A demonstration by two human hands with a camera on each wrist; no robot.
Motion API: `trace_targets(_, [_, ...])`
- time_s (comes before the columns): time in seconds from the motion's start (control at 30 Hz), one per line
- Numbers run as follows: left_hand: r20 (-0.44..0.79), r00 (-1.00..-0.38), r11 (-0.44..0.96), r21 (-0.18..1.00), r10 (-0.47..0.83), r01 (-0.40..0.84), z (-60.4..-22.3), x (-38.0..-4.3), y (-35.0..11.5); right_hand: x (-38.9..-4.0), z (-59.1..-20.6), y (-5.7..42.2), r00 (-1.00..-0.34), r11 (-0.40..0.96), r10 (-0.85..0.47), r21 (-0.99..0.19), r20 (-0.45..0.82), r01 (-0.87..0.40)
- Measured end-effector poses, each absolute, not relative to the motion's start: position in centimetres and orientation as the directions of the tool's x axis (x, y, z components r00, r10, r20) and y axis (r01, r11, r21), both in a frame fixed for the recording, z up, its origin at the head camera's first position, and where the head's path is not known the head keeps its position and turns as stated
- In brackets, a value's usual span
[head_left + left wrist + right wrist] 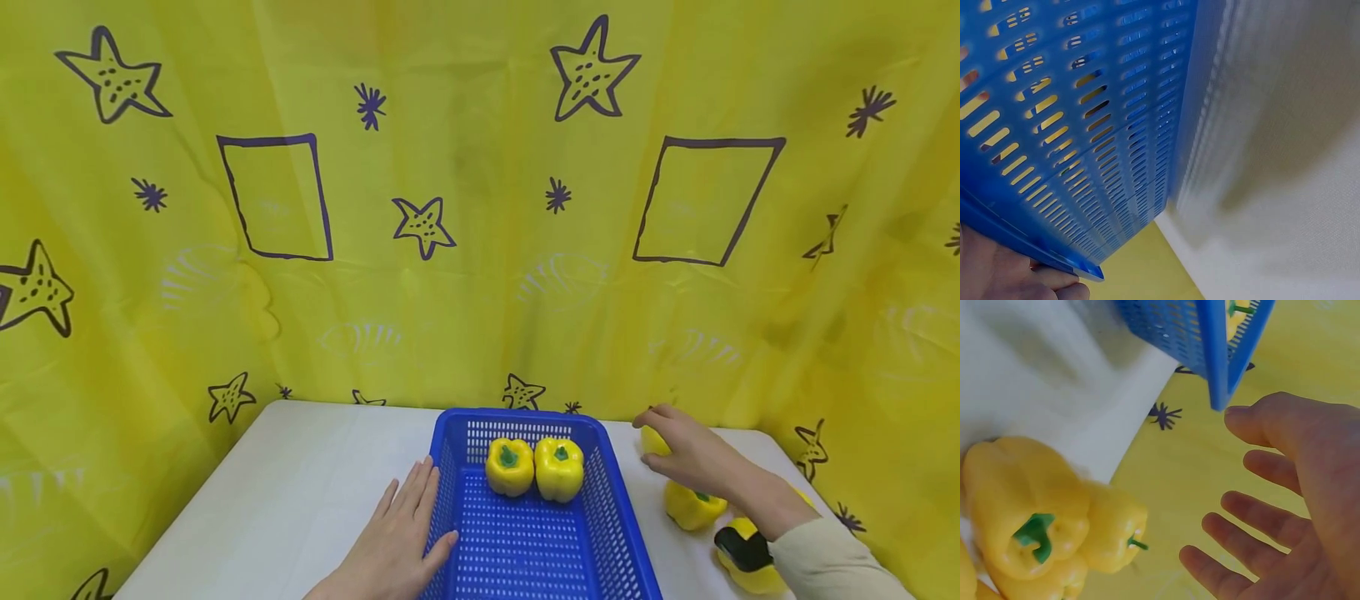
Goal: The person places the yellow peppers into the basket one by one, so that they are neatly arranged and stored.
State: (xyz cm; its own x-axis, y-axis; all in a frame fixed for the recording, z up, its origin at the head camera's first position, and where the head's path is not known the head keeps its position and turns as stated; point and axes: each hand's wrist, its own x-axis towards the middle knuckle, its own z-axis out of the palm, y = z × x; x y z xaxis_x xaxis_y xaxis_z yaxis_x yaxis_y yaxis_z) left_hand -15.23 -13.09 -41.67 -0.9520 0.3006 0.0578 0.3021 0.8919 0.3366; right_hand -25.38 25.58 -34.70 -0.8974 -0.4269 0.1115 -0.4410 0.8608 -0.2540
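A blue plastic basket (517, 533) stands on the white table, with two yellow bell peppers (510, 467) side by side at its far end. My left hand (401, 533) rests on the basket's left rim, fingers straight and thumb reaching over the edge. In the left wrist view, that hand (1007, 269) lies against the rim beside the slotted wall (1104, 119). On the right, my right hand (693, 454) is over a yellow bell pepper (655, 442) and partly hides it. The right wrist view shows this hand (1279, 512) with fingers spread and nothing held.
Right of the basket lie more yellow bell peppers (693, 506), one with a dark patch (746, 554); my forearm partly covers some. They cluster together (1029, 500) in the right wrist view. A yellow curtain (480, 317) with starfish drawings hangs behind the table (300, 483).
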Motion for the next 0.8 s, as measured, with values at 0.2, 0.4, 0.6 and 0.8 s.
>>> trace_targets(0.2, [0.061, -0.951, 0.891, 0.338, 0.302, 0.305, -41.6, -15.2, -13.1, -25.1, -35.4, 26.8, -0.911, 0.877, -0.407, -0.251, 0.069, -0.411])
trace_targets(0.4, [0.074, -0.948, 0.889, 0.332, 0.308, 0.315, -41.7, -15.1, -13.1, -24.9, -36.2, 28.1, -0.924, 0.899, -0.381, -0.222, 0.023, -0.377])
trace_targets(0.6, [0.068, -0.95, 0.893, 0.327, 0.305, 0.31, -41.7, -15.2, -13.0, -25.2, -36.7, 29.0, -0.952, 0.936, -0.294, -0.228, -0.089, -0.268])
trace_targets(0.8, [0.056, -0.953, 0.895, 0.33, 0.298, 0.299, -41.6, -15.3, -13.0, -25.4, -37.5, 29.5, -0.954, 0.944, -0.254, -0.254, -0.157, -0.209])
